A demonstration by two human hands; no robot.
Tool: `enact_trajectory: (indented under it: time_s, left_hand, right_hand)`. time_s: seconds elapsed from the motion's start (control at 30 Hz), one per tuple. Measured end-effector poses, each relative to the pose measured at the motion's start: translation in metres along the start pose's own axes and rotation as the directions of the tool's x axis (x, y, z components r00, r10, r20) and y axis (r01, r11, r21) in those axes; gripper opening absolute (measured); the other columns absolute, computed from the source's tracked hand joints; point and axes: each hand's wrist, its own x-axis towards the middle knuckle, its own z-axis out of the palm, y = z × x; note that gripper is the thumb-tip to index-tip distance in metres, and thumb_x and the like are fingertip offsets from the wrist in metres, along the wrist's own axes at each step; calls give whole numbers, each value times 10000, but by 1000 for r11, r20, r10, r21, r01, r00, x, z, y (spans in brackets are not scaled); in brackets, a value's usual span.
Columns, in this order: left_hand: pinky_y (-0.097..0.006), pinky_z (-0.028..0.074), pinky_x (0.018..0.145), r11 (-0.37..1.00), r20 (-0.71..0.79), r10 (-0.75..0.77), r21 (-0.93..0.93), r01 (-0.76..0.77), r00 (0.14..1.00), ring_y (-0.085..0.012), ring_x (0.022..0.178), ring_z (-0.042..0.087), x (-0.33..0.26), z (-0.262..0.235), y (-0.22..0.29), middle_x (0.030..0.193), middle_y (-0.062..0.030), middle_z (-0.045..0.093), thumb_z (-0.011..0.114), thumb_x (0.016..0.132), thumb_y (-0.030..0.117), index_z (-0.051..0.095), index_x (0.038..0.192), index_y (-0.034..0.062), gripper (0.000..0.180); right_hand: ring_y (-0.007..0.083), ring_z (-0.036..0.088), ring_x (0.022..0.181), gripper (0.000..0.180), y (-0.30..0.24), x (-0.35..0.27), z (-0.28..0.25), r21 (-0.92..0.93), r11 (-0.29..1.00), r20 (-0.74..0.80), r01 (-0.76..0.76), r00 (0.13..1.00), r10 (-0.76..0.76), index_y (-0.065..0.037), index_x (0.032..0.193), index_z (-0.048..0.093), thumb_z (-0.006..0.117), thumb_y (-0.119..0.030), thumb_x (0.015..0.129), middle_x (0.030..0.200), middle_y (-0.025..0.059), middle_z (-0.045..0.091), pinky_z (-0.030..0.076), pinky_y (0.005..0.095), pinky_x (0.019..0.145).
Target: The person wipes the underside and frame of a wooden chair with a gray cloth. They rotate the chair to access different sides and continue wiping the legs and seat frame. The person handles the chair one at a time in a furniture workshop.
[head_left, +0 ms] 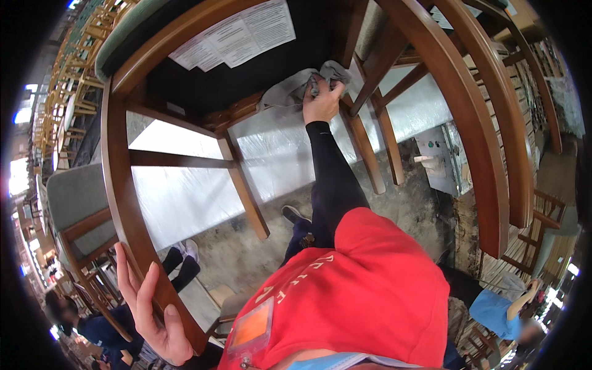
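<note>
A wooden chair [117, 179] with brown legs and rails stands before me, turned so that the black underside of its seat [216, 80] shows. White printed sheets [237, 38] are fixed to that underside. My right hand [320, 103] pinches a bunched grey cloth [288, 91] against the seat frame's lower edge, beside a leg joint. Down at the lower left, my left hand [154, 314] rests along the outside of the near chair leg, fingers stretched and apart, not wrapped round it.
A plastic-covered surface [185, 197] lies beneath the chair. More brown chair legs [462, 111] crowd the right, near a grey control box [438, 157]. A grey upholstered chair [77, 197] stands left. People are nearby: one in dark clothes [102, 327], another in blue [493, 313].
</note>
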Motion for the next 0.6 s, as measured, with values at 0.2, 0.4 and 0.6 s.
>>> enact_trajectory:
  time_s: [0.2, 0.4, 0.6]
  left_hand:
    - [-596, 169, 1226, 1000, -21, -4, -22, 4, 1000, -489, 1521, 257, 3, 0, -6, 1629, -303, 274, 505, 959, 296, 653, 1316, 29, 469]
    - [-591, 186, 1222, 999, 6, 15, 31, -15, 1000, -506, 1515, 260, 1, -6, -8, 1615, -322, 283, 478, 929, 207, 665, 1303, 42, 450]
    - [-587, 153, 1233, 1000, 37, -15, 26, 14, 999, -483, 1522, 257, -5, -9, -12, 1625, -313, 281, 488, 995, 327, 633, 1340, 41, 472]
  right_hand:
    - [391, 697, 884, 361, -38, -106, 32, -13, 944, 485, 330, 827, -283, -211, 1144, 715, 697, -392, 832, 1329, 213, 536, 584, 515, 699]
    - [387, 665, 1039, 326, -29, -67, 22, -52, 877, 483, 478, 780, -397, -135, 1088, 688, 717, -318, 819, 1283, 236, 564, 577, 495, 776]
    - [371, 675, 1040, 347, -9, -43, 13, -165, 880, 289, 446, 875, -390, -112, 1147, 693, 685, -344, 890, 1227, 197, 626, 585, 510, 773]
